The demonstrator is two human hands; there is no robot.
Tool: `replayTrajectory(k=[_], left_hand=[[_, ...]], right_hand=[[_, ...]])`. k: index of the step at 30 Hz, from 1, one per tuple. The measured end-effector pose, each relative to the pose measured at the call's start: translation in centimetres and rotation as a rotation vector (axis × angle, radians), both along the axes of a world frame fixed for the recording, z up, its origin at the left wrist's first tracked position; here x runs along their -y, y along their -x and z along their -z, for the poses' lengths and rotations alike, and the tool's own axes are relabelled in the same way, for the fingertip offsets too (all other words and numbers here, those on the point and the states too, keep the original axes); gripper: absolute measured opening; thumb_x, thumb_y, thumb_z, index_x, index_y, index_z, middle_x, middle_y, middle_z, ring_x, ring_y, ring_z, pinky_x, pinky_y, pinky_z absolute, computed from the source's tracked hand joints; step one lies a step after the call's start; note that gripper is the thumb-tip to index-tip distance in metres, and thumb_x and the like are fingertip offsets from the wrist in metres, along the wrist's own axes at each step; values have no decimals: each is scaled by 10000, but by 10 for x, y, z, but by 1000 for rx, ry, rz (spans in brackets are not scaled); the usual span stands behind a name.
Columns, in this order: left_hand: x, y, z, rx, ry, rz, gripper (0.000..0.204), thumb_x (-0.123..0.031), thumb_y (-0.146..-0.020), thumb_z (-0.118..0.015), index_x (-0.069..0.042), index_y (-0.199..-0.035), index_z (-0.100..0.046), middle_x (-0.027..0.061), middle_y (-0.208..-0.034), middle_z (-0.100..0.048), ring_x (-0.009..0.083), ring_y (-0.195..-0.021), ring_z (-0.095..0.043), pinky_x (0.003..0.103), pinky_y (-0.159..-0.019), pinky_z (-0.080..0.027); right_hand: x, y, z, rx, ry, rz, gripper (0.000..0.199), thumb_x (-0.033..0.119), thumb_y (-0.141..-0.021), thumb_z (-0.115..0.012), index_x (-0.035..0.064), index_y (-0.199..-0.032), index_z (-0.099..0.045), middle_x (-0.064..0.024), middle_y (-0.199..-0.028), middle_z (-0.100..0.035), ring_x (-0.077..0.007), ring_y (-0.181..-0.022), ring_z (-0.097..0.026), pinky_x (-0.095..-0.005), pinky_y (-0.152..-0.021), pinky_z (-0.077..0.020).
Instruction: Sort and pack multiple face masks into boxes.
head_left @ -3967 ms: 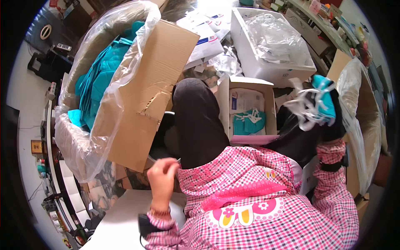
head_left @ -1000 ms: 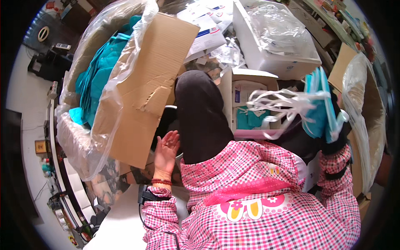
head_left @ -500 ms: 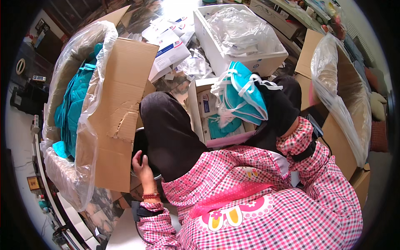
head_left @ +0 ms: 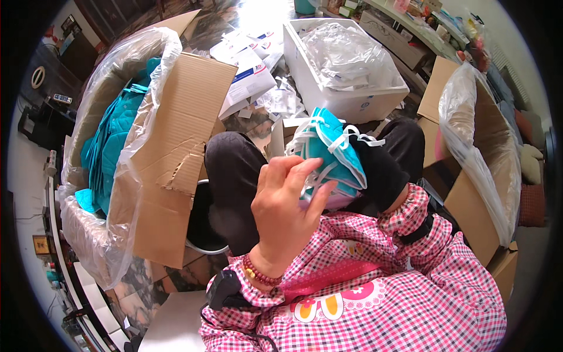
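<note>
The left hand (head_left: 287,205) is up in the middle of the view, back of the hand to the camera, fingers (head_left: 293,170) curled loosely and a little apart, tips touching the near side of a stack of teal folded face masks with white elastic straps (head_left: 328,155). The right hand (head_left: 381,170) (sleeved in black, so its fingers cannot be made out) grips that stack from the far right side. The stack sits above the lap, in front of a small open white carton (head_left: 280,135) that is mostly hidden behind it.

Progress, judging by how things lie: 1 bundle is gathered in hand and not yet set into anything. To the left, a large brown cardboard box lined with clear plastic (head_left: 170,158) holds a deep heap of loose teal masks (head_left: 111,146), so plenty seems left. Far centre, a white box of clear plastic bags (head_left: 346,64) looks well filled.

The count: 2 hands, 1 bundle (too tightly packed to count masks), 2 plastic-lined brown boxes, the second one (head_left: 481,152) on the right, 1 large white box, and several flat white printed cartons (head_left: 249,70) scattered on the far floor.
</note>
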State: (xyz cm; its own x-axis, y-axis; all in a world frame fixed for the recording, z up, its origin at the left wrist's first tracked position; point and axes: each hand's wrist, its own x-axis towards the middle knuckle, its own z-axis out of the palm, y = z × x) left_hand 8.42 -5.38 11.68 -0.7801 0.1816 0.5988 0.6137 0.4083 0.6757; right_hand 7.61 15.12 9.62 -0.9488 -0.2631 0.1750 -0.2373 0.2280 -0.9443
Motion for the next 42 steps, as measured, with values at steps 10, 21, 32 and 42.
replayTrajectory(k=[10, 21, 32, 42], left_hand=[[-16, 0, 15, 211, 59, 42, 134, -107, -832, -739, -33, -876, -637, 84, -897, -615, 212, -768, -622, 320, -671, -491], [-11, 2, 32, 650, -559, 109, 191, -65, -950, -598, -21, -1136, -582, 21, -921, -646, 78, -701, -538, 231, -637, -456], [-32, -37, 6, 298, 80, 297, 194, -73, -926, -623, -42, -1117, -629, 126, -898, -719, 289, -771, -716, 343, -631, -542], [-20, -25, 14, 189, -161, 8, 241, 19, -836, -639, -42, -1054, -557, 114, -1037, -596, 254, -771, -660, 338, -621, -527]], right_hand=[[13, -9, 1, 452, 589, 74, 497, 200, -895, -639, 28, -1335, -483, -147, -1231, -596, -274, -1124, -600, -380, -985, -496], [17, -2, 2, 660, 746, 210, 808, 371, -698, -803, -37, -1316, -481, -240, -1207, -597, -388, -1113, -593, -433, -933, -489], [14, 10, 11, 465, 714, 101, 710, 355, -780, -721, -17, -1332, -475, -211, -1230, -590, -352, -1134, -584, -409, -953, -486], [14, 4, 12, 338, 559, 81, 623, 340, -854, -646, 1, -1345, -469, -184, -1251, -584, -319, -1154, -575, -388, -971, -484]])
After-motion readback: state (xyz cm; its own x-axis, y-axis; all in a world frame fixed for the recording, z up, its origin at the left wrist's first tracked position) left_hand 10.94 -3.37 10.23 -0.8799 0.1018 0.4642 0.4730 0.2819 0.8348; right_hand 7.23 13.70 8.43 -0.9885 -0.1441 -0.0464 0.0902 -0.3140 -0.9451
